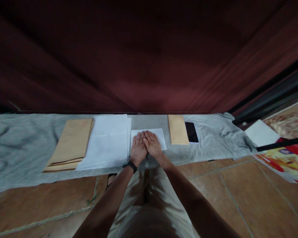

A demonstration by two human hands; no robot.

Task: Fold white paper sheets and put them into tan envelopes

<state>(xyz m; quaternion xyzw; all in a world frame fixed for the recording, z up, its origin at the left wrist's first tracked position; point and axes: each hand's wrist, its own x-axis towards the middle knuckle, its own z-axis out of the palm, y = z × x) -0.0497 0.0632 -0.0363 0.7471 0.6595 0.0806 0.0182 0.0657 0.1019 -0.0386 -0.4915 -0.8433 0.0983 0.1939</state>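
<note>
Dark red backdrop [149, 62] behind. Grey cloth [215, 137] along the front, wrinkled at both ends, smoother mid. White sheets [106, 142] left of centre, big brown envelopes [73, 140] left of those. Small white paper [162, 136] at centre, under both hands, left edge right by the sheets; can't tell if touching, or if folded. Small brown envelope [179, 130] to its right.

Left hand [138, 148] and right hand [153, 144]: both palm-down on the paper, fingers extended and close together, side by side, touching, gripping nothing. Phone [191, 132] just right of the small envelope. Watch [132, 166] on left wrist.

Looks like pressing or smoothing. Do it well: even weight through both palms, press straight down, work from middle to edges. Don't drag: cloth could ruck, paper could skew or crease. Keep left fingers off the sheets.
</note>
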